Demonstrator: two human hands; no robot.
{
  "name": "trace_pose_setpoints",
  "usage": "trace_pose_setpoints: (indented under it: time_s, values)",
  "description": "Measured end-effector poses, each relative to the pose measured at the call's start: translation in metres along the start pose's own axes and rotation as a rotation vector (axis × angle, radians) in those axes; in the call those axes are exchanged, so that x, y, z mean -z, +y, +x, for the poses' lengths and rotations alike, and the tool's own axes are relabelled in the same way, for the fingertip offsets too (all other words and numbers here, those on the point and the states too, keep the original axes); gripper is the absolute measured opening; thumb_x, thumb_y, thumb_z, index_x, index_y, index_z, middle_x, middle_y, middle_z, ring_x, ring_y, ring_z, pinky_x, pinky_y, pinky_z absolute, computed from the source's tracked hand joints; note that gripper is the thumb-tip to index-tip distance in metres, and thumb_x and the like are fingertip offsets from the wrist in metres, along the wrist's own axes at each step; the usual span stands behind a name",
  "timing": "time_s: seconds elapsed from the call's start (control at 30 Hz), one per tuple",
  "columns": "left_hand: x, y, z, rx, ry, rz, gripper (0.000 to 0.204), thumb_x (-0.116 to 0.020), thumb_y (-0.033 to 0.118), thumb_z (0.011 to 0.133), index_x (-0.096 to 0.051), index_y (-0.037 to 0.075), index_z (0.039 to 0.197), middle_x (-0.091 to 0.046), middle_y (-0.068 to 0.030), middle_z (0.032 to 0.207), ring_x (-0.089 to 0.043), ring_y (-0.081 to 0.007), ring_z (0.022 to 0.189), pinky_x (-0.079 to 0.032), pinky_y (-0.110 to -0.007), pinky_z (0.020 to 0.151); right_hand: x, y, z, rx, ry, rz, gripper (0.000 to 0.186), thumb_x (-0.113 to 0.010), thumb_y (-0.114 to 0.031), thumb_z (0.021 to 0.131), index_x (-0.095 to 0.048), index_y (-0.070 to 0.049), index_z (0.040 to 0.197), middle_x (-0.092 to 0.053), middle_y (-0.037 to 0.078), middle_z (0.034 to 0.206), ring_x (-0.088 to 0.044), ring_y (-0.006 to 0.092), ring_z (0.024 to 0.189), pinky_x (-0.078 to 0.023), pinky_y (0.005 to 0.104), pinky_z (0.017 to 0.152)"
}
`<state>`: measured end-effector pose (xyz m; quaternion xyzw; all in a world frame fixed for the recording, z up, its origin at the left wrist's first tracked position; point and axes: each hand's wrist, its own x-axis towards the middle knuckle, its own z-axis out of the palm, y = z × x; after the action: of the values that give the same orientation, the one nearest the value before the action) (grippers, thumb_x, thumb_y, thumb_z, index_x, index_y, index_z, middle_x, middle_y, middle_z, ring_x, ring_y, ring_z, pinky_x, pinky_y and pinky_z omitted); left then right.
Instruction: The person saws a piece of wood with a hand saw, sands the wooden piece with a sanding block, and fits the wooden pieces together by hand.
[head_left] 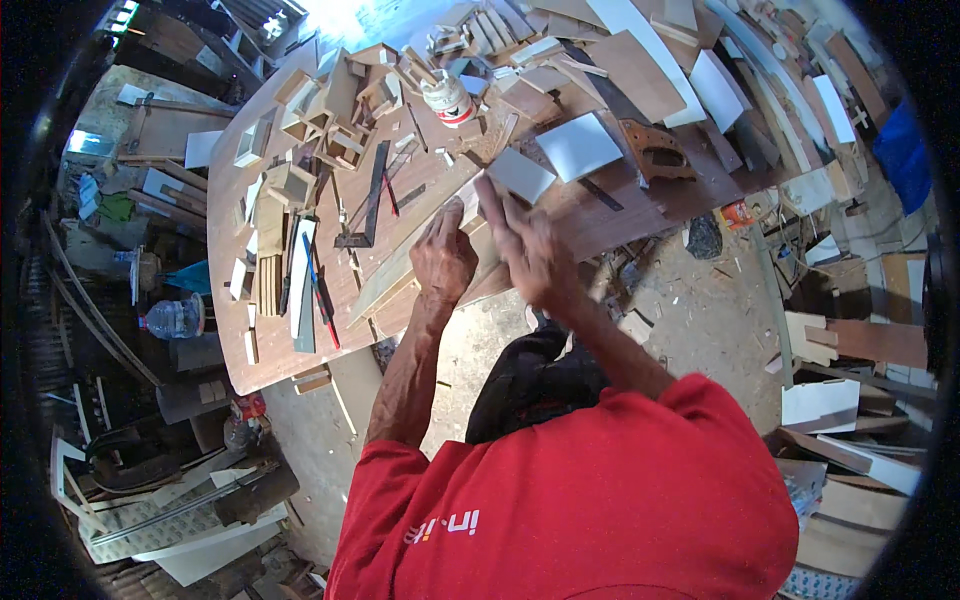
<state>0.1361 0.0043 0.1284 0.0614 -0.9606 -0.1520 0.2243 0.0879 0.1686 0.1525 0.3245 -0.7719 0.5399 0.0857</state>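
A: What sits closest to the camera?

B: The person's red shirt (590, 500) fills the lower edge, and both bare forearms run up from it to the workbench (270, 350), a brown sheet crowded with offcuts.

A: And the hands?

B: The left hand (443, 258) is curled, knuckles up, pressing down on a long pale wooden strip (400, 265) that lies slantwise across the near part of the bench. Whether the fingers wrap around its edge cannot be told. The right hand (525, 240) lies just beside it, fingers stretched out nearly flat and together, its fingertips (487, 190) touching the near corner of a small white panel (521, 174).

A: Where is that strip relative to everything else?

B: It runs from the bench's near edge up toward the white panel, passing under both hands. Left of it lie a dark metal square (368, 205) and a red pencil (322, 295), and further left a stack of thin slats (268, 285).

A: Further back?

B: A larger white panel (578, 146) lies just beyond the small one, with a carved brown wooden piece (655, 150) to its right. Behind those stand a white glue bottle with a red band (447, 98) and several small open wooden boxes (320, 100), well apart from the hands.
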Motion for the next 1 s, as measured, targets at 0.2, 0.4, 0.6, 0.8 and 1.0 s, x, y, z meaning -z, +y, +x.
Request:
trace_pose_setpoints:
  time_s: [0.2, 0.4, 0.6, 0.8, 1.0]
  values:
    - [0.006, 0.002, 0.004, -0.051, 0.06, -0.043, 0.038, -0.054, -0.003, 0.073, -0.06, 0.002, 0.11, -0.067, -0.0189, 0.103, -0.067, -0.0353, 0.085, -0.054, -0.042, 0.07, -0.007, 0.028, 0.017, -0.387, -0.309, -0.091, 0.048, -0.044, -0.028, 0.097, -0.044, -0.009, 0.141, -0.052, 0.033, 0.121, -0.056, 0.0425, 0.095, -0.048, 0.0494, 0.082]
    - [0.004, 0.003, 0.007, -0.036, 0.051, -0.03, 0.038, -0.055, -0.003, 0.074, -0.06, 0.004, 0.111, -0.068, -0.0179, 0.1, -0.067, -0.0353, 0.084, -0.054, -0.042, 0.069, -0.004, 0.031, 0.024, -0.168, -0.28, -0.145, 0.05, -0.042, -0.03, 0.099, -0.041, -0.007, 0.143, -0.055, 0.03, 0.115, -0.057, 0.0442, 0.094, -0.048, 0.0477, 0.082]
    - [0.021, -0.011, 0.013, 0.056, 0.079, -0.051, 0.043, -0.058, -0.004, 0.072, -0.06, 0.005, 0.113, -0.068, -0.018, 0.098, -0.067, -0.0345, 0.078, -0.053, -0.043, 0.067, -0.008, -0.014, 0.021, 0.008, -0.001, 0.014, 0.046, -0.048, -0.029, 0.096, -0.05, 0.0, 0.133, -0.059, 0.027, 0.102, -0.056, 0.0436, 0.094, -0.046, 0.0454, 0.084]
    - [0.038, -0.006, 0.03, 0.107, 0.002, -0.074, 0.046, -0.062, -0.002, 0.069, -0.061, 0.008, 0.115, -0.065, -0.0133, 0.073, -0.064, -0.0311, 0.065, -0.051, -0.04, 0.06, -0.024, 0.092, 0.057, -0.407, -0.265, -0.07, 0.051, -0.044, -0.031, 0.098, -0.043, -0.004, 0.142, -0.055, 0.029, 0.118, -0.052, 0.0388, 0.114, -0.041, 0.0466, 0.094]
    - [0.044, -0.016, 0.037, 0.085, 0.043, -0.076, 0.037, -0.065, 0.003, 0.073, -0.063, 0.009, 0.11, -0.06, -0.0126, 0.062, -0.062, -0.0297, 0.058, -0.048, -0.039, 0.056, -0.022, -0.005, 0.032, -0.01, -0.129, 0.039, 0.054, -0.045, -0.034, 0.099, -0.04, -0.004, 0.143, -0.053, 0.027, 0.128, -0.05, 0.0419, 0.12, -0.04, 0.0431, 0.102]
